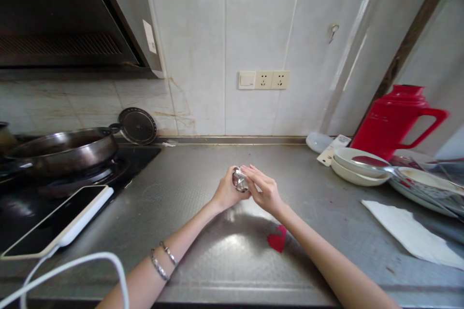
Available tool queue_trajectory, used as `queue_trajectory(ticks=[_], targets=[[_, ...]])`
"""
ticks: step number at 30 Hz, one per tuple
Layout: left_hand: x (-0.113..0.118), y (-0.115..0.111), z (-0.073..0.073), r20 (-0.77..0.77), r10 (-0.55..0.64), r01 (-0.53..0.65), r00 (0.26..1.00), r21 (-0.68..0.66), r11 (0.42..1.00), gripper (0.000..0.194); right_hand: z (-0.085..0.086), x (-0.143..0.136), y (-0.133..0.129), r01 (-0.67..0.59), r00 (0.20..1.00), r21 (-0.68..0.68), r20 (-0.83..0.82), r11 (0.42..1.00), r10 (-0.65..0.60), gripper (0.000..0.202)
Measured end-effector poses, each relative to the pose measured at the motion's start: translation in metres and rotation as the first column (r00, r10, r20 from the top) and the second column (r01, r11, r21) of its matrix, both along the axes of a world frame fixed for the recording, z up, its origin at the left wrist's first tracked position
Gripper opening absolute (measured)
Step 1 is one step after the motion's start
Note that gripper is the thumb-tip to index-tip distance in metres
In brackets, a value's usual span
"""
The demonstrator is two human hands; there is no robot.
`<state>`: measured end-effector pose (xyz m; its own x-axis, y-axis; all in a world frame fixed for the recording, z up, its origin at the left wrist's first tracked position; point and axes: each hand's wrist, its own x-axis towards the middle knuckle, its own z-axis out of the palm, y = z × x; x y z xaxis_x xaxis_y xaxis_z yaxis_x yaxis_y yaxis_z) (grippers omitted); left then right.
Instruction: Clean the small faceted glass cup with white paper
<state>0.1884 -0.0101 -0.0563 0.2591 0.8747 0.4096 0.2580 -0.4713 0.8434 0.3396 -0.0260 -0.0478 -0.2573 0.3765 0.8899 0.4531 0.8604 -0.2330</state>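
Over the middle of the steel counter, my left hand (227,191) wraps around a small shiny silver thing (239,179), round at the rim, with a crumpled, foil-like look. Its lower part is hidden by my fingers and palm. My right hand (264,187) meets it from the right, fingers together over its top edge and thumb tucked beneath. What exactly the right fingertips pinch is too small to make out. On the counter below my hands lies a red scrap (277,239) with a jagged upper edge, close to my right forearm.
At left, a steel pan (65,152) sits on the black stove, with a phone (58,222) and white cable in front. To the right are stacked white bowls (358,176), a patterned dish (427,193), a red thermos (391,118) and a white napkin (409,234).
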Motion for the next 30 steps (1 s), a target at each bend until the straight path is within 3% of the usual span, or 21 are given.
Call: queue_trajectory(ticks=[7, 11, 14, 17, 22, 26, 30], targets=[[0.0048, -0.0016, -0.0036, 0.058, -0.05, 0.05, 0.997, 0.008, 0.999, 0.075, 0.006, -0.0002, -0.0002, 0.06, 0.989, -0.16, -0.122, 0.985, -0.08, 0.027], [0.006, 0.001, -0.0044, 0.095, -0.013, 0.017, 0.995, -0.043, 0.999, 0.069, 0.0044, 0.0033, 0.003, 0.059, 0.997, -0.07, -0.04, 0.996, -0.062, 0.03], [0.0058, -0.0014, -0.0009, 0.022, 0.07, -0.069, 0.997, -0.036, 0.997, 0.067, 0.0026, 0.0051, 0.0024, 0.038, 0.997, 0.043, 0.06, 0.998, -0.04, 0.034], [0.0048, -0.0051, 0.0025, -0.05, 0.083, -0.082, 0.995, 0.03, 0.996, 0.072, 0.0028, 0.0045, -0.0002, -0.004, 0.99, 0.092, 0.144, 0.996, -0.01, 0.038], [0.0037, -0.0086, 0.0045, -0.067, 0.059, -0.049, 0.996, 0.149, 0.988, 0.069, 0.0075, -0.0001, -0.003, 0.025, 0.999, -0.007, -0.025, 1.0, -0.025, 0.033], [0.0049, -0.0074, 0.0029, 0.009, 0.014, -0.014, 1.0, 0.054, 0.998, 0.074, 0.0103, -0.0007, -0.0026, 0.074, 0.985, -0.16, -0.145, 0.984, -0.097, 0.026], [0.0058, -0.0016, -0.0001, 0.106, 0.011, -0.005, 0.994, -0.054, 0.999, 0.068, 0.0086, 0.0015, -0.002, 0.049, 0.994, -0.095, -0.097, 0.994, -0.059, 0.028]])
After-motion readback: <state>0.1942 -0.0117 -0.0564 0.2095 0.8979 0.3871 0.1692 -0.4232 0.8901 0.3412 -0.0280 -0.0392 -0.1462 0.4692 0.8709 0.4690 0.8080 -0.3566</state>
